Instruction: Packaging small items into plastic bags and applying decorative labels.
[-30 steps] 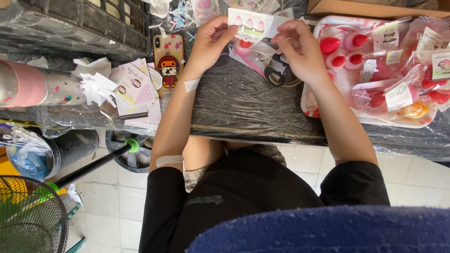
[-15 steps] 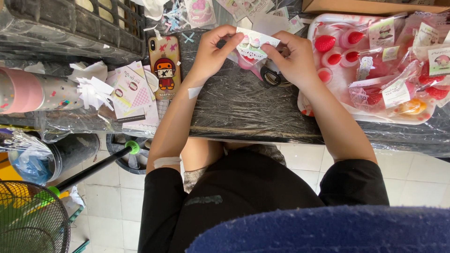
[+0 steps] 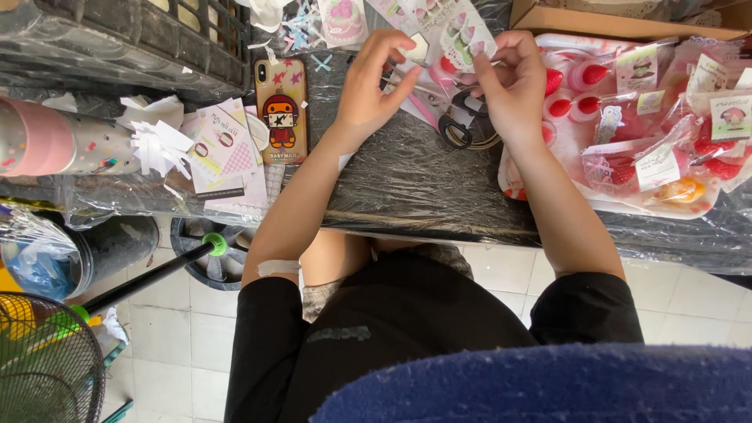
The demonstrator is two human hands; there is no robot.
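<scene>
A dark table (image 3: 407,180), covered in crinkled clear plastic film, is spread across the middle of the frame, and a black slatted crate (image 3: 133,39) is set in its upper left corner. At the right edge a heap of clear packets of red strawberry-shaped toys (image 3: 650,133) is piled, with a brown cardboard box (image 3: 619,19) seen above it at the top right. At the far left a pink and grey speckled cylinder (image 3: 47,145) is laid on its side, and beside it a scatter of small printed cards and white paper scraps (image 3: 211,149) is seen. A phone in a cartoon-figure case (image 3: 280,110) is laid flat, left of centre, just beside the left forearm. At lower left a wire basket (image 3: 47,360) stands on the tiled floor.

Near the top centre a small clear packet with a printed strawberry card (image 3: 462,35) is held up over the table between both hands. Its left edge is pinched by the left hand (image 3: 376,86) between thumb and forefinger, the other fingers being loosely curled. Its right side is gripped by the right hand (image 3: 513,86), with the fingers closed over it. Just below the packet, between the two wrists, a black-handled pair of scissors (image 3: 462,129) is left lying on the table, touched by neither hand as far as can be seen.
</scene>
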